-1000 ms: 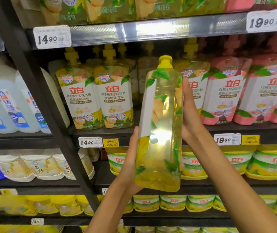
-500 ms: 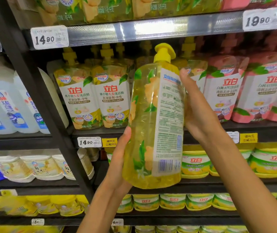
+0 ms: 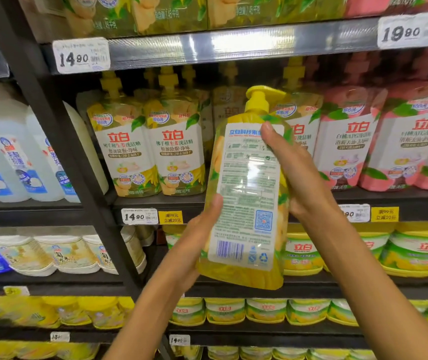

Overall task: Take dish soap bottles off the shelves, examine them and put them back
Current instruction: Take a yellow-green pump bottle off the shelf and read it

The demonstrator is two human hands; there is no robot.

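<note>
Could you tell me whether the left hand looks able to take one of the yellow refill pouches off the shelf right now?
Probably not yet: the left hand grips the yellow bottle, though the yellow refill pouches stand unobstructed.

Yellow dish soap bottle (image 3: pixel 246 203) with yellow pump top, held upright in front of the shelves, slightly tilted, white back label with barcode and QR code facing the camera

Dish soap bottle turned to show its back label

The yellow bottle (image 3: pixel 246 203) has rotated from side-on until its printed back label faces the camera; the right hand's thumb (image 3: pixel 272 136) now seems to press that label.
</note>
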